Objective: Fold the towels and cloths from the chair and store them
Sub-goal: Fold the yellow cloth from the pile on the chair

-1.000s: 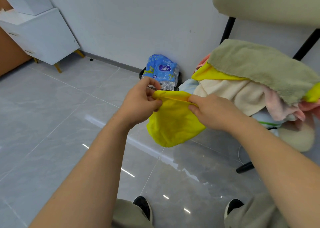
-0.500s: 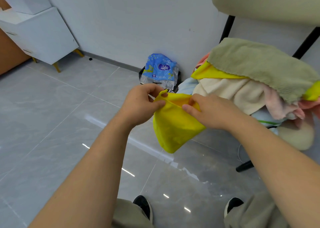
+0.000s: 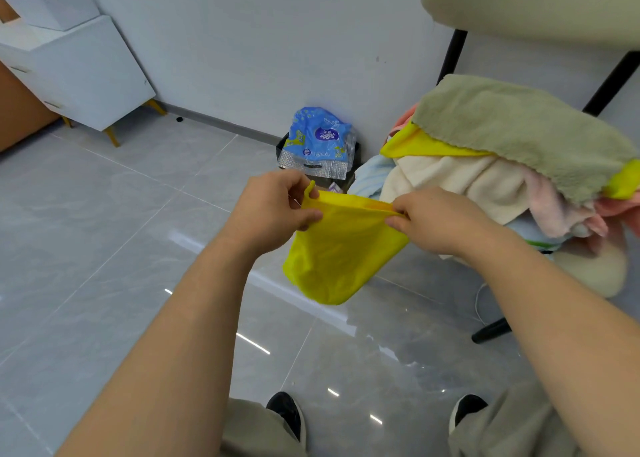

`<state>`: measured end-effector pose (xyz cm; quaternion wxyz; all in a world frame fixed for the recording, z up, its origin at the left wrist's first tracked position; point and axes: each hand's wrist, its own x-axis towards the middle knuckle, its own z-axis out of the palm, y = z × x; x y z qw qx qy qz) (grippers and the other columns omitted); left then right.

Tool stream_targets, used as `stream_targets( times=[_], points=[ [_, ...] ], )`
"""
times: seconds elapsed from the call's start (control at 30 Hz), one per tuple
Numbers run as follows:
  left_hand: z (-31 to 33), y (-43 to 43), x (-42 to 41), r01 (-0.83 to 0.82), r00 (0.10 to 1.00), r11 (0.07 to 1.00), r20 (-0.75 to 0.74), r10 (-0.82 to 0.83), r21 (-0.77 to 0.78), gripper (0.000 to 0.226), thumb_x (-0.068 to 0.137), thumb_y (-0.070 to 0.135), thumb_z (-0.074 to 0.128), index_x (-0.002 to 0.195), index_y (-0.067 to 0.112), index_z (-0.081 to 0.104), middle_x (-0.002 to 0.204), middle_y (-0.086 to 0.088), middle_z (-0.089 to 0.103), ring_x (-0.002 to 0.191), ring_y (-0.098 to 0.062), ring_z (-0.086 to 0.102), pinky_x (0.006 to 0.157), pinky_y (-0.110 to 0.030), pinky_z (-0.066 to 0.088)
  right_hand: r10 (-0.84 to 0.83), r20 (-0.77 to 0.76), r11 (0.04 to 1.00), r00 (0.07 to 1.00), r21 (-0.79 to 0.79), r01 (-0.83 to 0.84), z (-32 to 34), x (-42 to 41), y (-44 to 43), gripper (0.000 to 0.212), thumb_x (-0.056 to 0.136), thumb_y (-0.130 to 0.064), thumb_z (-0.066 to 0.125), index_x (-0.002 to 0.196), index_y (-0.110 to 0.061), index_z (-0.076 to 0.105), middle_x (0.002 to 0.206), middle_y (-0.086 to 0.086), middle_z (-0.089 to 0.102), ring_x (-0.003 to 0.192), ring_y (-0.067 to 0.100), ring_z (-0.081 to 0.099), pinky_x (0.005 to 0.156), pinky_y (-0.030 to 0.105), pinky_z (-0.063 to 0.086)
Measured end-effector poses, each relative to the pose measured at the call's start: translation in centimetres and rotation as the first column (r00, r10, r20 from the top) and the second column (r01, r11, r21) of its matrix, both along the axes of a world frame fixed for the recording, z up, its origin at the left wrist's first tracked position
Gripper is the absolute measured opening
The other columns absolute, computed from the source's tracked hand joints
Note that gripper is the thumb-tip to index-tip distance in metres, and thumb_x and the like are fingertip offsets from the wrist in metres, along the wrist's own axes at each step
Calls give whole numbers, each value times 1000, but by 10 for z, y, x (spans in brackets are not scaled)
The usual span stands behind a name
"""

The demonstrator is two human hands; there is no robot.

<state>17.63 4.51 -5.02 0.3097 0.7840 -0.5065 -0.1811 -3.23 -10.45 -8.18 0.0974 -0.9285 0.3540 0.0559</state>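
Observation:
A small yellow cloth (image 3: 337,248) hangs folded in front of me above the floor. My left hand (image 3: 273,207) pinches its upper left corner, and my right hand (image 3: 436,219) pinches the upper right corner, so the top edge is stretched between them. To the right, the chair (image 3: 588,273) carries a heap of towels: an olive-green towel (image 3: 512,127) on top, a yellow cloth (image 3: 426,144) under it, a cream towel (image 3: 457,179), pink cloths (image 3: 561,210) and a light blue one (image 3: 369,176).
A black bin with a blue plastic package (image 3: 318,141) stands against the white wall behind the cloth. A white cabinet (image 3: 79,75) on gold legs is at the far left. The chair's black leg (image 3: 491,332) reaches over the grey tiled floor. My shoes (image 3: 287,415) show below.
My hands have drawn apart, pulling the yellow cloth's top edge straight and taut. The cloth hangs lower and wider than half a second ago.

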Motion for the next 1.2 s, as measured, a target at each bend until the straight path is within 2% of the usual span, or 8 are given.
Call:
stream_targets(
  times=[0.2, 0.27, 0.4, 0.57, 0.8, 0.97, 1.1, 1.2],
  points=[
    [-8, -2, 3, -19, 987, 1000, 160, 16, 21, 15, 83, 25, 79, 89, 21, 66, 82, 6, 67, 70, -13, 65, 68, -36, 57, -82, 124, 996, 989, -13, 84, 0, -2, -1, 21, 98, -51, 50, 104, -32, 51, 93, -1, 59, 88, 29, 58, 67, 36, 40],
    [-8, -2, 3, -41, 975, 999, 219, 43, -11, 19, 84, 30, 78, 85, 22, 62, 75, 10, 63, 70, -12, 61, 69, -35, 53, -99, 171, 995, 980, 3, 100, 1, -2, -1, 25, 96, -51, 54, 107, -31, 44, 88, -1, 58, 84, 30, 56, 65, 36, 40],
    [-7, -2, 4, -77, 974, 996, 210, 83, -37, 19, 85, 34, 76, 87, 24, 60, 73, 10, 63, 72, -11, 60, 68, -32, 50, -103, 163, 992, 981, -59, 114, 3, -2, -1, 36, 96, -55, 52, 126, -35, 51, 113, 3, 67, 104, 32, 62, 70, 35, 40],
    [-6, -1, 4, -77, 968, 997, 238, 77, -10, 25, 88, 34, 74, 112, 28, 70, 80, 11, 68, 80, -15, 65, 76, -34, 53, -75, 127, 989, 989, -119, 90, 4, 1, -1, 36, 96, -60, 48, 105, -32, 69, 108, -1, 69, 101, 25, 61, 68, 33, 40],
    [-4, 0, 4, -138, 974, 990, 180, 140, -21, 11, 87, 26, 74, 81, 30, 66, 74, 15, 63, 74, -11, 62, 75, -34, 53, -97, 218, 995, 971, 53, 87, 5, 4, -3, 31, 86, -53, 68, 77, -24, 72, 85, 3, 64, 83, 22, 59, 70, 34, 46],
    [-4, -2, 3, -208, 977, 978, 46, 208, -13, 13, 95, 15, 63, 86, 20, 56, 81, -2, 68, 53, -7, 66, 55, -12, 47, -76, 255, 994, 964, 92, 54, 7, 3, -6, 15, 86, -37, 75, 92, -23, 76, 92, -3, 61, 90, 19, 61, 81, 36, 50],
    [-5, -2, 3, -230, 973, 973, -39, 230, -10, 19, 95, 9, 60, 84, 21, 51, 70, -3, 70, 58, -10, 69, 72, -41, 59, -111, 270, 988, 957, 130, 78, 9, 2, -5, 11, 86, -30, 74, 87, -19, 73, 84, -4, 68, 86, 19, 63, 80, 36, 52],
    [-4, -3, 3, -251, 958, 968, -152, 243, -30, 17, 93, 5, 61, 86, 20, 57, 80, -9, 72, 64, -16, 73, 75, -44, 61, -118, 271, 989, 955, 120, 88, 12, 2, -4, 15, 84, -31, 77, 87, -17, 72, 82, -5, 63, 85, 19, 61, 80, 35, 50]
  ],
)
